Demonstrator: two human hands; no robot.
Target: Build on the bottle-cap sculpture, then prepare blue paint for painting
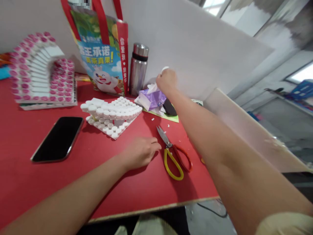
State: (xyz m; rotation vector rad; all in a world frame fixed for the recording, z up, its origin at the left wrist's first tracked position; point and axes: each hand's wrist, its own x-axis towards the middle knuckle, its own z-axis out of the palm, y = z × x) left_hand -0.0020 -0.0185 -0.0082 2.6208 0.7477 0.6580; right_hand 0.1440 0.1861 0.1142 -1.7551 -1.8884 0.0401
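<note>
My left hand [144,151] rests on the red table with its fingers curled together. Nothing shows in it, and its fingertips lie just left of the scissors [168,143], which have one yellow and one red handle loop and slightly parted blades. Reaching to the back, my right hand [168,80] is closed above a purple tissue pack [153,98]. A small white thing [165,69] sticks out at its fingers, too little of it visible to name. Left of the pack sits a white model [112,111] built of small round pieces on a flat base.
A black phone [58,138] lies at the left. Behind it stands a pink-and-white model [26,78]. A colourful shopping bag [102,55] and a steel bottle [139,70] stand against the white back panel [186,39]. A dark object [169,107] lies beside the tissue pack; white scraps [168,125] lie near the scissors.
</note>
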